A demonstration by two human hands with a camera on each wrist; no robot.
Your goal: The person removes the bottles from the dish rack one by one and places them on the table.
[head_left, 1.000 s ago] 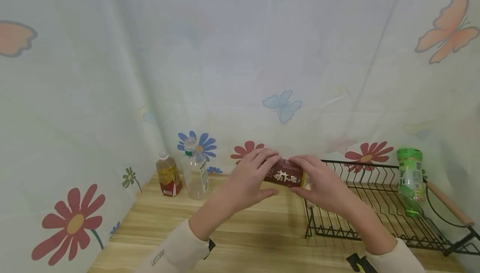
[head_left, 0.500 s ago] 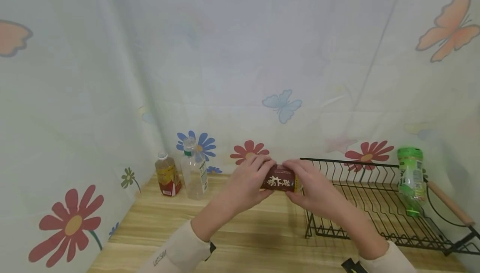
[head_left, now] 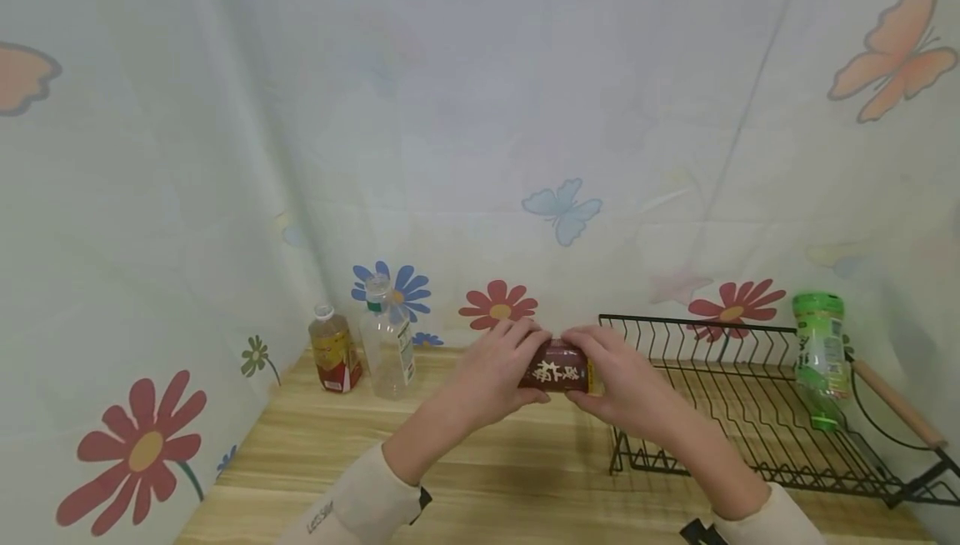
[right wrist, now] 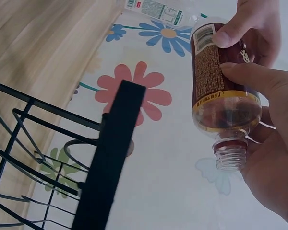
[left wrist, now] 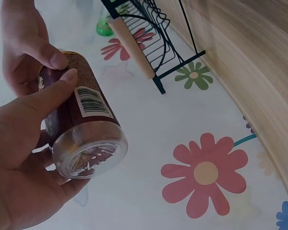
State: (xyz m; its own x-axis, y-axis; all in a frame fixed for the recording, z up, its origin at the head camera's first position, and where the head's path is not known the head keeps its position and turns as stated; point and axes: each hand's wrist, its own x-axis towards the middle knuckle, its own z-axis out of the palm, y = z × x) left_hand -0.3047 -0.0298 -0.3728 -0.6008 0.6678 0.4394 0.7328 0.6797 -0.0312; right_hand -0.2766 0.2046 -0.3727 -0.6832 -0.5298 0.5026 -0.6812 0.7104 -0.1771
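As the left hand (head_left: 493, 368) and right hand (head_left: 625, 380) clamp opposite ends of a maroon-labelled bottle (head_left: 557, 367) above the desk (head_left: 487, 487), just left of the wire rack (head_left: 697, 323), a slackened grip on the bottle's rounded sides could let it slip and drop. Held roughly level, the bottle stretches its long axis side to side, base toward the left, uncapped mouth (right wrist: 230, 155) pointing right, toward the rack.

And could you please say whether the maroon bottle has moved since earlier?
Yes: in the head view, the maroon bottle sits farther below the blue butterfly.
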